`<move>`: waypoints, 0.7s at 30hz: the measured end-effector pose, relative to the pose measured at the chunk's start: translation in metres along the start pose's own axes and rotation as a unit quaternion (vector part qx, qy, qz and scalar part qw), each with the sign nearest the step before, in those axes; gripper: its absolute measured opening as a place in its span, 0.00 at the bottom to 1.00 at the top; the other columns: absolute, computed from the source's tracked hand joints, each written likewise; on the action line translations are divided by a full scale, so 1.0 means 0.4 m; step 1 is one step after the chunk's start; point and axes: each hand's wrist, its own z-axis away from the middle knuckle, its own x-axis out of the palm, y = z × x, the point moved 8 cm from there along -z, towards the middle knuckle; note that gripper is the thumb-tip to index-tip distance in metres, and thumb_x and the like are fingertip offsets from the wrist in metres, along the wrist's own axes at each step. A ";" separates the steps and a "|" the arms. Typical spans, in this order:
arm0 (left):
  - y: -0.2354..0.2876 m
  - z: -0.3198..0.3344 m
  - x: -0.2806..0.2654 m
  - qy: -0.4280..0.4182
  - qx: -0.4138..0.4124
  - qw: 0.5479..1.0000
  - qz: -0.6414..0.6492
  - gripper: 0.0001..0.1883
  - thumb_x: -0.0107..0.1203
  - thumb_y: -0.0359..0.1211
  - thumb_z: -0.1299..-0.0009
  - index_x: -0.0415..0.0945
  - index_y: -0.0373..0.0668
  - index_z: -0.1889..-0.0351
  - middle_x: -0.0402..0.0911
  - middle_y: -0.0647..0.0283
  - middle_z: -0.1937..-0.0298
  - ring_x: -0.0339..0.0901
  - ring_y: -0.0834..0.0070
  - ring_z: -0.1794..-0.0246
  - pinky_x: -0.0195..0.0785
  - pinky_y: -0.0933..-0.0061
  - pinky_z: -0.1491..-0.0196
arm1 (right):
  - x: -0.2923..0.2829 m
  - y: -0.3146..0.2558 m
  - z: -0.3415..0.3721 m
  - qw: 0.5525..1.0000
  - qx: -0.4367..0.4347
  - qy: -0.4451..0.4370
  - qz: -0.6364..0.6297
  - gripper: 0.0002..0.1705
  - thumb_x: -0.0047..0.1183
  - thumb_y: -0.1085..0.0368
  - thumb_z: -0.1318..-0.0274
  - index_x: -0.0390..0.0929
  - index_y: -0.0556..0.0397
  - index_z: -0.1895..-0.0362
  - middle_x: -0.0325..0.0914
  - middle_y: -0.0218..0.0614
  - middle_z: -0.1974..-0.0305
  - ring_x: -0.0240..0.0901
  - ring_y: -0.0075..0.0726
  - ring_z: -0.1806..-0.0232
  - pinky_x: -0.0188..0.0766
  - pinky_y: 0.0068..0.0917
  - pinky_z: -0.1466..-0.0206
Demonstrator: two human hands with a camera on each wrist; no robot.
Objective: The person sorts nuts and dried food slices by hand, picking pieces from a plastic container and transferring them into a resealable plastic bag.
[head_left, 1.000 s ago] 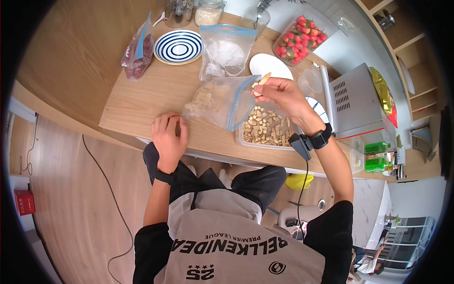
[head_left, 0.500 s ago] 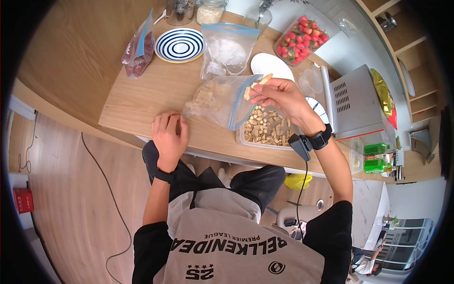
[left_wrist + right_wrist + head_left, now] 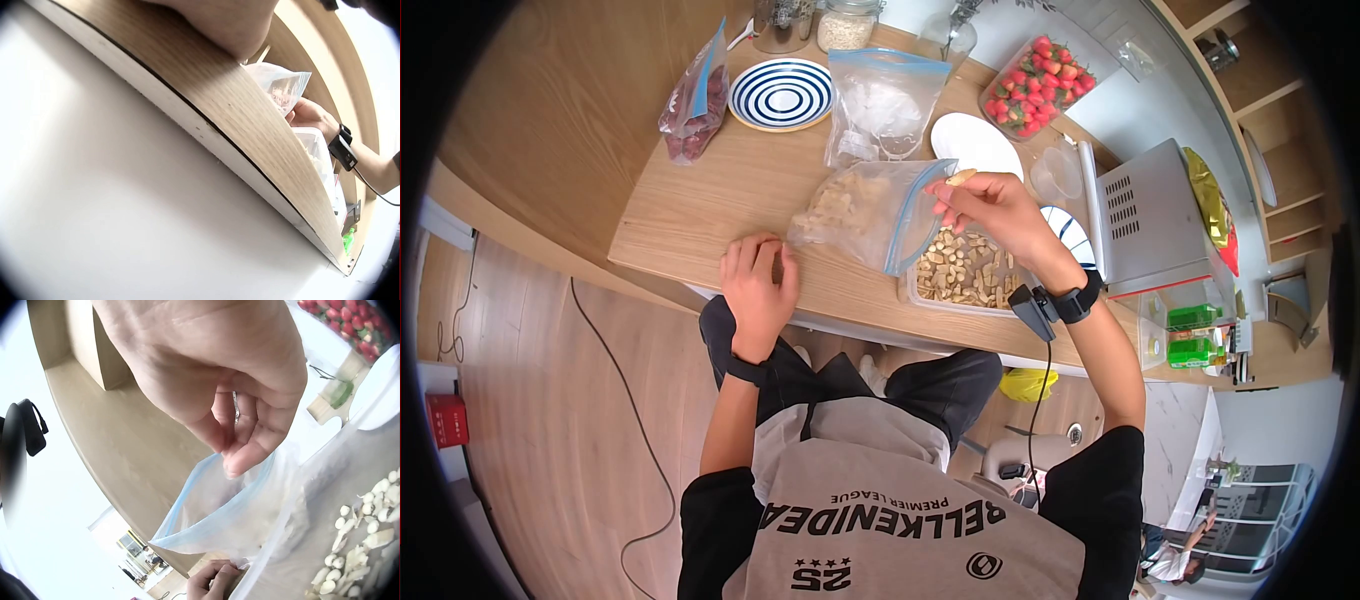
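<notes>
Upper centre of the head view, the right hand (image 3: 998, 215), closed to a pinch, holds a pale sliced piece (image 3: 963, 177) by the zip bag (image 3: 878, 228), while left of centre the left hand (image 3: 756, 292) rests loosely curled.

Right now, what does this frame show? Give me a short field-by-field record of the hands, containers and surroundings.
Right hand: pinches a pale slice near the open mouth of the zip bag
Left hand: rests at the edge of the table, no object visible in it
Bag contents: pale pieces
Tub: beside the bag's mouth, chopped pieces inside
Farther back: blue-ringed plate, white plate, strawberries
</notes>
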 end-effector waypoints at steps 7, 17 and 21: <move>0.003 -0.002 -0.003 -0.001 -0.001 1.000 0.007 0.03 0.63 0.28 0.33 0.82 0.40 0.63 0.83 0.62 0.57 0.78 0.59 0.55 0.68 0.59 0.53 | 0.001 -0.063 0.027 0.928 -0.190 0.108 0.301 0.11 0.62 0.67 0.33 0.89 0.56 0.50 0.88 0.43 0.66 0.82 0.33 0.70 0.78 0.30 0.63; 0.005 -0.005 -0.007 -0.006 -0.006 1.000 0.007 0.03 0.62 0.27 0.32 0.82 0.38 0.63 0.84 0.59 0.57 0.79 0.57 0.56 0.69 0.58 0.52 | -0.036 -0.091 0.078 0.929 -0.166 0.141 0.299 0.10 0.62 0.69 0.35 0.87 0.56 0.52 0.88 0.42 0.64 0.82 0.36 0.70 0.78 0.31 0.62; 0.000 -0.002 -0.002 -0.005 -0.003 1.000 0.008 0.03 0.62 0.27 0.33 0.82 0.38 0.63 0.84 0.60 0.57 0.79 0.57 0.55 0.69 0.58 0.52 | -0.035 0.045 0.072 0.947 -0.069 0.020 0.314 0.12 0.62 0.69 0.34 0.86 0.58 0.49 0.89 0.38 0.61 0.81 0.29 0.65 0.77 0.28 0.58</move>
